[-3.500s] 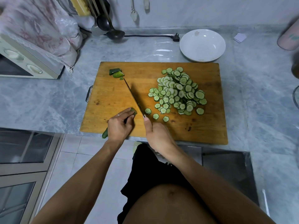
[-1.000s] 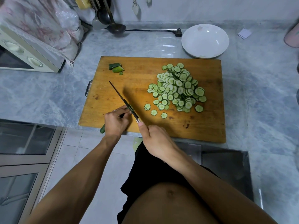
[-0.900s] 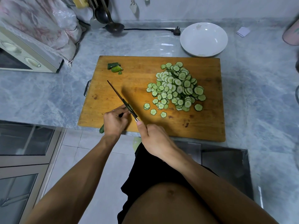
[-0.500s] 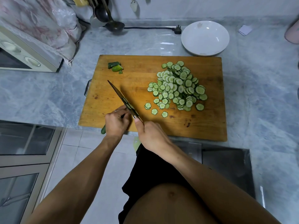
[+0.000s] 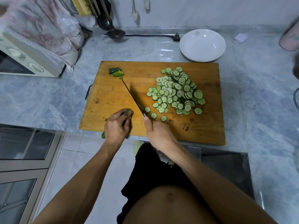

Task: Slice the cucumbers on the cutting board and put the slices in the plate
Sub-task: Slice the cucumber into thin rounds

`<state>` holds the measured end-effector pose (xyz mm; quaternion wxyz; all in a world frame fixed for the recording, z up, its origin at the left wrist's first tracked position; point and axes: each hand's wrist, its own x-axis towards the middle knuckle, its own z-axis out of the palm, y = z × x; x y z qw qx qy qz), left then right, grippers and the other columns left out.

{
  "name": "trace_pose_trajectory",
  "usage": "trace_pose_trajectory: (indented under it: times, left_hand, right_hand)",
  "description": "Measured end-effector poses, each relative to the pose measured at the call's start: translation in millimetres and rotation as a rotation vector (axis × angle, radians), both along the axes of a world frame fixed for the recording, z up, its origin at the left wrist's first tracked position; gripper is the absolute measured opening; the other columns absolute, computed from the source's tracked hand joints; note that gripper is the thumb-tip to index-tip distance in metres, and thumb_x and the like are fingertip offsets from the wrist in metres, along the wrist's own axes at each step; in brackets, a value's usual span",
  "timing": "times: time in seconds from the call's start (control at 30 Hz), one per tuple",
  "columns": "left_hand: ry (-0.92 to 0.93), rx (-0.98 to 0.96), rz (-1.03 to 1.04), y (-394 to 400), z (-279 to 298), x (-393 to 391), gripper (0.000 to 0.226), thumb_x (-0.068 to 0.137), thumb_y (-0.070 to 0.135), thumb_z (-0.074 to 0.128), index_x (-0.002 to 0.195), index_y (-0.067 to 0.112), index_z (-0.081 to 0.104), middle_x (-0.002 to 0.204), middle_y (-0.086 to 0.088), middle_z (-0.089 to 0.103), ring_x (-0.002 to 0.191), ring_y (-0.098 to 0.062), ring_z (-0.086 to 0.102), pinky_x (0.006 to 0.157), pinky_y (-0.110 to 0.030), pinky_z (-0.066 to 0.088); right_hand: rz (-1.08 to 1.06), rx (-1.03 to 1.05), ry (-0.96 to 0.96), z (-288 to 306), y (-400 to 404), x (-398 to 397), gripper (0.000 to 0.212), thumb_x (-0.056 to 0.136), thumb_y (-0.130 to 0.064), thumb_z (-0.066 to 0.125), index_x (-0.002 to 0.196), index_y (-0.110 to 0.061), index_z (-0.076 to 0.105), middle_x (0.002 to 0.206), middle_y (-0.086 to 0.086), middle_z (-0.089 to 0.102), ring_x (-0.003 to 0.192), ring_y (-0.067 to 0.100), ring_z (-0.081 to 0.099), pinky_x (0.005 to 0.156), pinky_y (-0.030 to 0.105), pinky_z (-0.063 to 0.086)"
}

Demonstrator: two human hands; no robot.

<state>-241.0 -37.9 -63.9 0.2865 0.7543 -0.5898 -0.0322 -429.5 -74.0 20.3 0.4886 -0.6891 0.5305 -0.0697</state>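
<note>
A wooden cutting board (image 5: 113, 97) lies on the marble counter. My left hand (image 5: 116, 126) grips a dark green cucumber (image 5: 128, 112) at the board's front left; only its cut tip and its tail end over the board's edge show. My right hand (image 5: 159, 135) grips the knife (image 5: 131, 97) by its handle, the thin blade running diagonally toward the back left, just right of the cucumber. A heap of cucumber slices (image 5: 177, 91) covers the board's right half, with a few loose ones near the blade. A white plate (image 5: 202, 45) stands behind the board, nothing in it.
Cut cucumber ends (image 5: 116, 72) lie at the board's back left corner. A cream oven (image 5: 24, 60) under a floral cloth stands at the left. Ladles (image 5: 115, 33) hang at the back wall beside a black plug and cord (image 5: 176, 38). A pink container (image 5: 290, 39) is at the right edge.
The knife has shifted right and forward, its tip now near the cucumber ends at the back left. The cucumber's cut tip now shows past my left fingers.
</note>
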Motion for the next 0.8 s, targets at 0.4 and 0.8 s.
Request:
trace_pose_trajectory:
  times: [0.4,0.8]
  left_hand:
    - [0.15,-0.021,0.084,-2.4,1.3,-5.1,0.033,0.088,0.033,0.055,0.095,0.013,0.081,0.111,-0.001,0.075,0.093,-0.02,0.071,0.073,-0.03,0.057]
    - [0.2,-0.027,0.086,-4.1,0.7,-5.9,0.019,0.081,0.007,0.069,0.096,0.01,0.08,0.107,-0.01,0.075,0.099,-0.021,0.071,0.087,-0.029,0.055]
  right_hand:
    - [0.112,-0.024,-0.03,12.7,15.4,0.4,0.062,0.105,-0.053,0.024,0.063,-0.013,0.047,0.063,0.004,0.051,0.07,0.028,0.054,0.062,0.032,0.035]
    - [0.088,0.047,-0.011,6.3,6.4,6.0,0.068,0.105,-0.052,0.02,0.058,-0.011,0.047,0.054,0.005,0.05,0.057,0.023,0.054,0.059,0.033,0.041]
